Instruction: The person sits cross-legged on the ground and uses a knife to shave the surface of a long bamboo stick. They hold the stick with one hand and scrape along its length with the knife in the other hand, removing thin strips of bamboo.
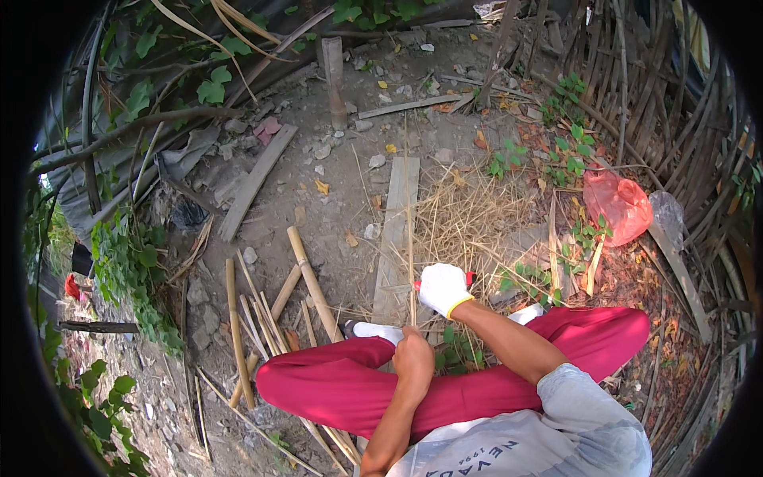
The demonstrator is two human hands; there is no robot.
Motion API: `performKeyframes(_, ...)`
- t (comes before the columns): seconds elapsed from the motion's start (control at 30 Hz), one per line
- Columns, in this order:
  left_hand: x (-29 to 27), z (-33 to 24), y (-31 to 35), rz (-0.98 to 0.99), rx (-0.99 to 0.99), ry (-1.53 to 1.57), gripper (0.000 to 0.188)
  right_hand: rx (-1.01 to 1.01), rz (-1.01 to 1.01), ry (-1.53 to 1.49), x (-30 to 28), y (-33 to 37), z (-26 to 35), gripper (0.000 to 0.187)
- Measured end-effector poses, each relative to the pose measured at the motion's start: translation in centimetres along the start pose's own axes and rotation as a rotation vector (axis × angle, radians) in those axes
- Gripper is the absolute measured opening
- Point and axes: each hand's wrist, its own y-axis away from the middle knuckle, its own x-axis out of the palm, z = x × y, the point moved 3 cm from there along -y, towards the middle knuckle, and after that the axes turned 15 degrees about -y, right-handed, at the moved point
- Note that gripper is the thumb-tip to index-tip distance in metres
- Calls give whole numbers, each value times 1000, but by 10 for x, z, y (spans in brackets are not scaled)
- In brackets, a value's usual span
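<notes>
My left hand (pixel 413 362) is bare and closed around the lower end of a long thin bamboo strip (pixel 410 207), which runs straight away from me. In a white glove with a yellow cuff, my right hand (pixel 445 288) grips a red-handled knife (pixel 470 278). The knife's thin blade points left and meets the strip just beyond my left hand. Under the strip lies a flat grey board (pixel 401 183). Dry shavings (pixel 469 211) are heaped to the right of the board.
Several bamboo poles and split pieces (pixel 314 282) lie to the left of my crossed legs (pixel 334 378). Farther left is another plank (pixel 258 183). A wooden stake (pixel 334 83) stands beyond. At right are a red plastic bag (pixel 616 205) and a fence of sticks (pixel 675 135).
</notes>
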Motion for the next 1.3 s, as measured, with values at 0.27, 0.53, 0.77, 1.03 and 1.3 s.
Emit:
performKeyframes(0.27, 1, 14, -14, 11, 79, 181, 35, -57, 1, 29, -6, -9, 5, 27)
performKeyframes(0.53, 8, 17, -16, 140, 33, 195, 30, -41, 30, 79, -1, -11, 2, 27)
performKeyframes(0.77, 21, 32, 55, 112, 106, 220, 36, 225, -238, 80, -95, -48, -86, 23)
performKeyframes(1.03, -37, 10, 46, -63, 4, 227, 30, 90, -82, -138, -91, 3, -66, 33)
performKeyframes(1.3, -17, 24, 58, -65, -80, 459, 43, -120, 196, -181, -38, 43, 6, 31)
